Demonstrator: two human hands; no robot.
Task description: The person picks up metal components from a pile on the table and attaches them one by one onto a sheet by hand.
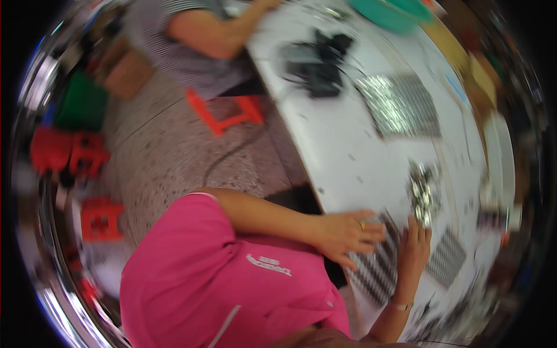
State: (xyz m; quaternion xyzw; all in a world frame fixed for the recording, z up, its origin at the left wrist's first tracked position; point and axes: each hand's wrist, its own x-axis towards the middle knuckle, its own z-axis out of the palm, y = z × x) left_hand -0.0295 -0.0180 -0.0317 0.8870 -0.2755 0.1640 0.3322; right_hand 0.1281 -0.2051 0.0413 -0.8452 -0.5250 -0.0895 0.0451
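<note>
My left hand, wearing a ring, is spread over the upper left part of a dark tray or plate with pale striped rows. Nothing shows in its fingers. At the tray's right side, my right hand has its fingers stretched toward a heap of small shiny metal pieces. Its fingertips reach the near end of that heap; whether they touch a piece is blurred. Beside this hand, to the right, lies a smaller grey patterned plate.
A large silvery ridged sheet lies farther up the white table. Beyond it are a black device with cables and a green basin. Another person sits at the table's far left edge, by a red stool.
</note>
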